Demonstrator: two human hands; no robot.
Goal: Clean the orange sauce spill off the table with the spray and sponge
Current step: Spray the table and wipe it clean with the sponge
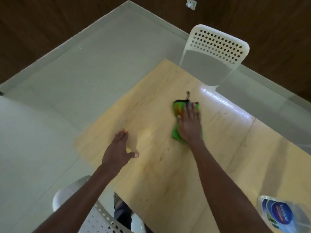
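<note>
A green sponge cloth (pixel 176 132) with a black edge and orange smears lies on the light wooden table (pixel 168 165), slightly blurred. My right hand (pixel 189 123) presses flat on top of it, fingers straight. Over by the table's left edge my left hand (pixel 118 148) rests on the wood with fingers spread, holding nothing. A faint yellowish wet patch (pixel 146 134) shows between the two hands. The clear spray bottle (pixel 282 214) with a blue label stands at the bottom right corner, partly cut off.
A white perforated chair (pixel 215 52) stands at the table's far side. Another white perforated chair (pixel 94 214) is below me at the near left corner. Pale tiled floor (pixel 67 81) surrounds the table, with dark wooden walls beyond.
</note>
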